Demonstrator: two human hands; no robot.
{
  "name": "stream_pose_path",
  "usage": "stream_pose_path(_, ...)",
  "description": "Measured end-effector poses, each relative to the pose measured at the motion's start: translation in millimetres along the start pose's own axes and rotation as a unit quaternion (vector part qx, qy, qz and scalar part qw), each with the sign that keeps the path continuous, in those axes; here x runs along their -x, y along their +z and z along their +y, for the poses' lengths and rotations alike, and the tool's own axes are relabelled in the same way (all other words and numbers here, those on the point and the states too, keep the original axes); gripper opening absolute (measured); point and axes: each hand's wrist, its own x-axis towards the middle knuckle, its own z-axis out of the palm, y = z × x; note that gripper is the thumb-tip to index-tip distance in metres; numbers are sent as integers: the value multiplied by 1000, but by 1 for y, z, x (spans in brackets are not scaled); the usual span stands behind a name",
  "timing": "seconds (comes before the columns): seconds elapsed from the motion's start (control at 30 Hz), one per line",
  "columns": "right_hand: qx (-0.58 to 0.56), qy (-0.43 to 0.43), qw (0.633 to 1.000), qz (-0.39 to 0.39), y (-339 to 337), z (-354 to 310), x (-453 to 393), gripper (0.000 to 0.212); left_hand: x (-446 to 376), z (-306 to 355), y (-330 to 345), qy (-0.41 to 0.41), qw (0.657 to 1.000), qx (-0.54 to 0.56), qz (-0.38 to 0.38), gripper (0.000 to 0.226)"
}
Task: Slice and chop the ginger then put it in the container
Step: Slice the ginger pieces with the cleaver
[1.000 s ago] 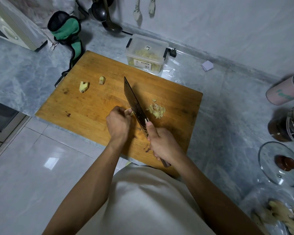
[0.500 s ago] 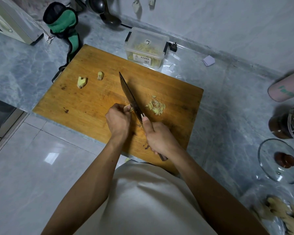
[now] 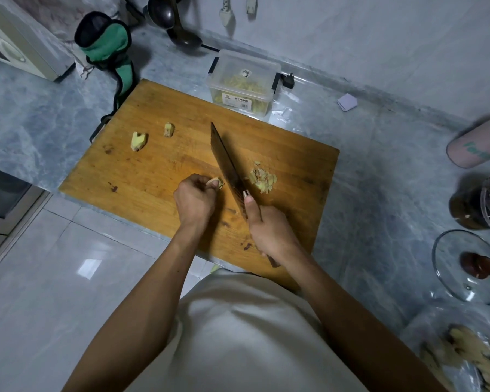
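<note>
Countertop (image 3: 379,171) of grey marble carries the wooden cutting board (image 3: 153,171), taken here as the reference for all positions. The board lies flat, its near edge overhanging the counter toward the person.

Just beyond the board's far edge stands a clear plastic container (image 3: 244,83) with a label on its front wall; pale yellow chopped ginger shows through the walls, filling the lower part. Whether the lid is seated cannot be told.

Well to the right of the board a glass lid (image 3: 467,267) lies on the counter, a dark glass jar (image 3: 481,202) stands behind it, and a pink bottle (image 3: 475,145) lies tilted farther back. At the near right, a clear bag (image 3: 470,360) holds whole ginger roots, blurred.

Beyond the board's far left corner sits a green and black oven mitt (image 3: 105,46).

On the board's middle, a dark cleaver (image 3: 227,165) stands on its edge, tip pointing away. The right hand (image 3: 269,230) grips its handle, thumb laid along the spine. The left hand (image 3: 195,202), fingers curled, pinches a small ginger piece (image 3: 216,182) just left of the blade.

Just right of the blade lies a heap of sliced ginger (image 3: 262,179). Toward the board's left lie two uncut ginger chunks (image 3: 138,140), apart from each other
</note>
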Motion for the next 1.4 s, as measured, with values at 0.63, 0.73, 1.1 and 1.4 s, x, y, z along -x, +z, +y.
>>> stream_pose_path(0.63, -67, 19, 998, 8, -14, 7, 9, 63, -24, 18, -16, 92, 980, -151, -86, 16)
stream_pose_path(0.73, -67, 21, 997, 5, -13, 5, 7, 63, -30, 18, -16, 50, 988, -117, -85, 18)
stream_pose_path(1.1, -52, 11, 998, -38, -12, -10, 6, 64, -44, 22, -25, -289, 932, 205, -78, 20)
stream_pose_path(1.4, 16, -18, 998, -54, -20, -21, 8, 61, -30, 13, -8, -179, 973, 143, -34, 15)
